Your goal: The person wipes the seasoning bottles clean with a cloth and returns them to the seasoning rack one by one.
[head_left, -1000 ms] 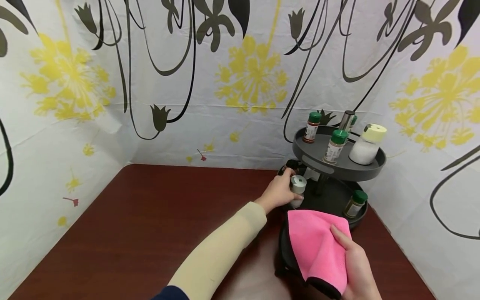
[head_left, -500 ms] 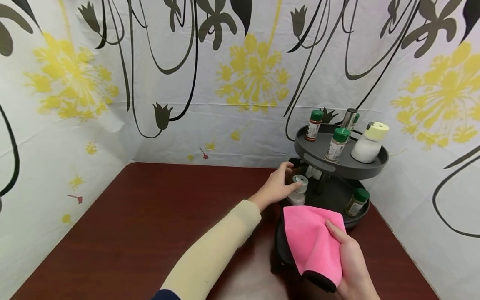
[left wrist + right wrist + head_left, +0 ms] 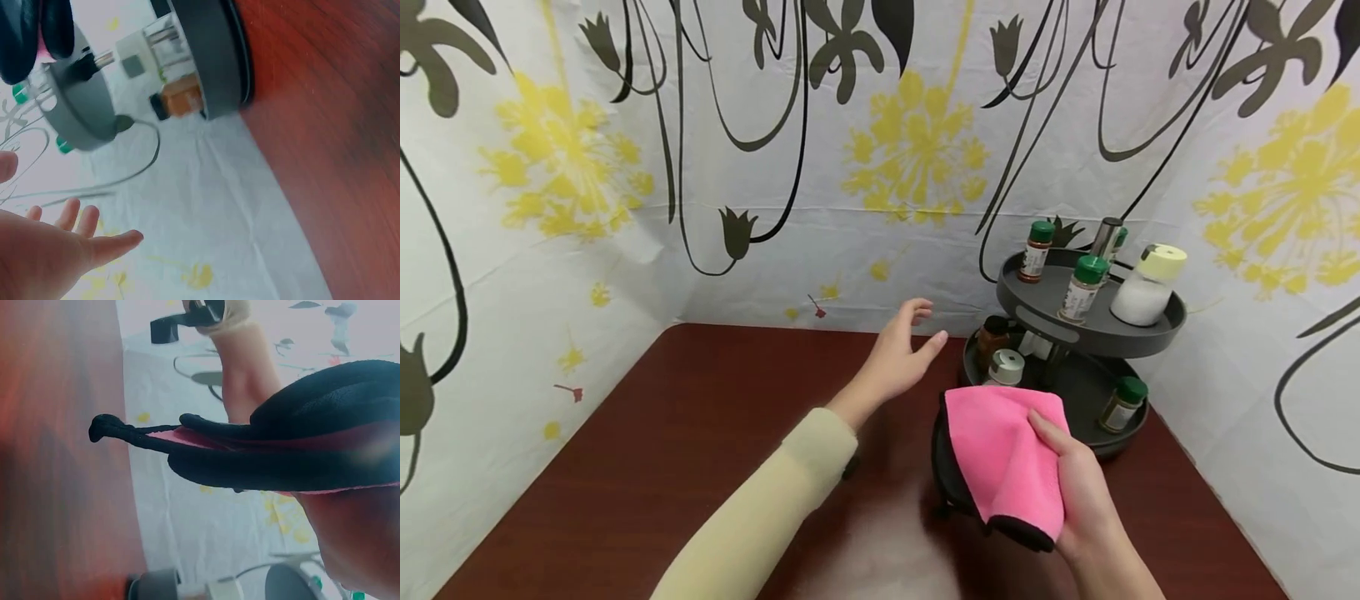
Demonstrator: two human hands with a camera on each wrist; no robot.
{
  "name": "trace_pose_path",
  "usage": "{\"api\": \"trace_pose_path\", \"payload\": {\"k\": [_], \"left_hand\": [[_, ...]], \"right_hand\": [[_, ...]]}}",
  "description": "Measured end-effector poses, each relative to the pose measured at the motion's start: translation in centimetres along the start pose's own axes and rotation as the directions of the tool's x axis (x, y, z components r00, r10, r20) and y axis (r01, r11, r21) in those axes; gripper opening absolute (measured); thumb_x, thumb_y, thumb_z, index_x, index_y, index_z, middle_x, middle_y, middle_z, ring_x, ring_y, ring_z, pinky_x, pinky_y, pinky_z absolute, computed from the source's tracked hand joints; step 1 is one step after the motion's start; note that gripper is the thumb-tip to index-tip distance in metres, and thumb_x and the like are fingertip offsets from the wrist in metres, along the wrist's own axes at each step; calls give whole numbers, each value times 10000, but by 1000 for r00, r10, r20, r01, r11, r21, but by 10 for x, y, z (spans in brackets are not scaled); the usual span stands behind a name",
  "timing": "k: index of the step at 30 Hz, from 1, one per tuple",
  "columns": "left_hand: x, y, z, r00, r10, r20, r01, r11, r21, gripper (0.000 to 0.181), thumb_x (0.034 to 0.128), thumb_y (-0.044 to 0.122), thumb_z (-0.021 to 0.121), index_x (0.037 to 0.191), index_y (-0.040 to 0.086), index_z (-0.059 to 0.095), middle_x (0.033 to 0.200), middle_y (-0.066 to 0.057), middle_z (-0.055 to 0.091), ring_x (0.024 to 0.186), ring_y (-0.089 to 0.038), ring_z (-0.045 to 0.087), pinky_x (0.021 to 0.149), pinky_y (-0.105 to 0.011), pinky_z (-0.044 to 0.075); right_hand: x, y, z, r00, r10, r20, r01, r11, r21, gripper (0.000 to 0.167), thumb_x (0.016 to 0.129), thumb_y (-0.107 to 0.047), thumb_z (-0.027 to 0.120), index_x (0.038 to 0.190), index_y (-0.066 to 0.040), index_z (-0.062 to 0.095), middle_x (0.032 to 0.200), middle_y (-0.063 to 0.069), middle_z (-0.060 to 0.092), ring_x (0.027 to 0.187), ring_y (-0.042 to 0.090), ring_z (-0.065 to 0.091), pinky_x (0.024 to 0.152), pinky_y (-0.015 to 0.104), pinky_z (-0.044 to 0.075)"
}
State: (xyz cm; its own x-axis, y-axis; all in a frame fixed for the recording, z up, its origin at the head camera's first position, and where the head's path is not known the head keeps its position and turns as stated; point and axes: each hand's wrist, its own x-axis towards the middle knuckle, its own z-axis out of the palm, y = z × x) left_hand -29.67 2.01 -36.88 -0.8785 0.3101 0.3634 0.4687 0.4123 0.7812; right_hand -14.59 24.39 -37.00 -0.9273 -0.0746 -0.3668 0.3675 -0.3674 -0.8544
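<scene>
My left hand (image 3: pixel 891 358) is in the air above the table, left of a dark grey two-tier rack (image 3: pixel 1090 335). Its fingers are spread and hold nothing, as the left wrist view of the hand (image 3: pixel 56 256) also shows. A shaker with a pale cap (image 3: pixel 1006 367) stands on the lower tier, its lower part hidden by a pink cloth. Behind it is a brown bottle (image 3: pixel 992 337) with a black cap. My right hand (image 3: pixel 1084 483) grips the folded pink cloth (image 3: pixel 1000 450), edged in black, in front of the rack.
On the upper tier stand green-capped spice jars (image 3: pixel 1078 290) and a white bottle with a yellow cap (image 3: pixel 1144 287). Another green-capped jar (image 3: pixel 1123 406) sits at the lower tier's right. The dark red tabletop (image 3: pixel 715 417) meets a patterned fabric wall (image 3: pixel 790 250).
My left hand has let go of the pale-capped shaker and drawn away to the left, leaving it on the lower tier. The right hand, still gripping the cloth, has shifted slightly left.
</scene>
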Motion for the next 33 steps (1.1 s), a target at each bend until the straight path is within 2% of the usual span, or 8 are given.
{"api": "trace_pose_path", "payload": {"k": [10, 16, 21, 27, 29, 30, 31, 33], "left_hand": [[-57, -9, -50, 990, -36, -138, 42, 998, 46, 535, 1073, 329, 638, 1544, 138, 470, 1562, -91, 534, 1483, -317, 475, 1201, -578, 416], [-92, -23, -68, 979, -109, -172, 117, 992, 39, 497, 1062, 306, 660, 1502, 136, 505, 1521, -108, 563, 1455, -321, 503, 1177, -587, 435], [-113, -30, -78, 973, -165, -159, 175, 983, 52, 475, 1057, 279, 668, 1482, 135, 513, 1510, -105, 574, 1453, -319, 510, 1184, -575, 435], [-125, -35, -83, 970, -179, -167, 193, 979, 72, 468, 1057, 262, 668, 1475, 112, 520, 1512, -120, 569, 1455, -344, 505, 1192, -588, 429], [-127, -37, -82, 968, -190, -165, 205, 976, 74, 460, 1055, 252, 672, 1469, 113, 526, 1506, -115, 573, 1448, -338, 508, 1188, -584, 434], [-128, -38, -81, 967, -194, -163, 209, 975, 76, 458, 1054, 252, 674, 1467, 116, 528, 1505, -111, 574, 1446, -333, 510, 1184, -580, 439], [-129, -39, -80, 967, -196, -161, 211, 974, 77, 458, 1054, 253, 675, 1467, 119, 529, 1504, -106, 575, 1444, -325, 511, 1181, -578, 443], [-129, -39, -79, 968, -192, -160, 206, 975, 78, 457, 1051, 246, 678, 1466, 119, 534, 1503, -104, 577, 1441, -318, 514, 1181, -575, 445]], "right_hand": [[36, -13, 28, 995, -36, 92, 40, 999, -37, 454, 1091, -550, 510, 1425, -251, 435, 1049, -131, 666, 915, 22, 677, 857, 230, 591], [57, -15, 34, 991, -49, 126, 53, 998, -26, 377, 1115, -507, 473, 1364, -224, 458, 1009, -128, 660, 883, 19, 668, 832, 218, 584], [63, -17, 36, 991, -34, 131, 40, 998, -44, 384, 1108, -514, 487, 1353, -220, 462, 983, -121, 670, 859, 24, 679, 818, 221, 591], [64, -17, 40, 990, -68, 126, 98, 965, -244, 450, 1107, -493, 501, 1402, -152, 491, 923, -82, 657, 813, 64, 675, 774, 252, 591], [65, -16, 43, 980, -96, 172, 157, 909, -386, 426, 1119, -424, 509, 1360, -75, 540, 856, -45, 652, 757, 96, 669, 729, 276, 587], [66, -16, 43, 969, -109, 222, 205, 852, -481, 400, 1125, -372, 508, 1330, -34, 566, 839, -17, 651, 737, 116, 664, 707, 287, 583], [65, -17, 44, 952, -112, 285, 263, 775, -575, 379, 1129, -318, 508, 1334, -7, 581, 848, 15, 654, 733, 139, 657, 696, 293, 576], [64, -21, 46, 904, -101, 415, 398, 551, -733, 319, 1116, -215, 527, 1328, 9, 610, 877, 43, 658, 748, 154, 639, 687, 286, 552]]}}
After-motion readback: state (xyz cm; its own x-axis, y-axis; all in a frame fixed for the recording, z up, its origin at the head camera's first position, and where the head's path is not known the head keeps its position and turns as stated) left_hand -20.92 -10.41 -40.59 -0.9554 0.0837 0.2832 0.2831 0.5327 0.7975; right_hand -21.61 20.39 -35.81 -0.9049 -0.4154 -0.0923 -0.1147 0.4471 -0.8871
